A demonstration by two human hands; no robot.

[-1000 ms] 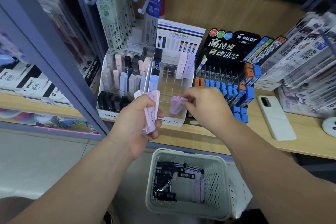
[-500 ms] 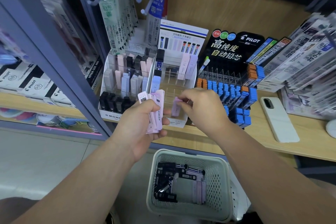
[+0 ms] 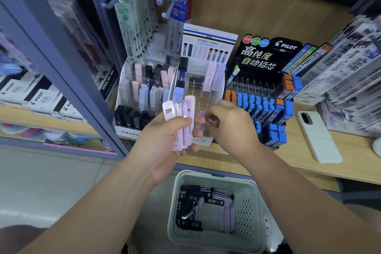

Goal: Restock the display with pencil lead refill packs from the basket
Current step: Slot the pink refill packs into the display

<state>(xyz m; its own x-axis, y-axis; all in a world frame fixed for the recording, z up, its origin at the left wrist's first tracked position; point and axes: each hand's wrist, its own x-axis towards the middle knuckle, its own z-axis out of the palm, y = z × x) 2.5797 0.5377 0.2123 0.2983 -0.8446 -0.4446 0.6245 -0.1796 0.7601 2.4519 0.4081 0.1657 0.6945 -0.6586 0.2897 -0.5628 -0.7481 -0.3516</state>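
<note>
A fan of pink refill packs [image 3: 181, 113] is gripped upright in the left hand [image 3: 165, 140], thumb across their fronts, just before the white display [image 3: 208, 35]. A single lilac pack [image 3: 201, 114] is pinched by the curled fingertips of the right hand [image 3: 231, 126] at the display's front compartments, close beside the fan. In the pale basket [image 3: 216, 175] below the desk [image 3: 288, 150], spare packs [image 3: 189, 202], black and lilac, are left; a white phone [image 3: 317, 136] is laid on the desk
</note>
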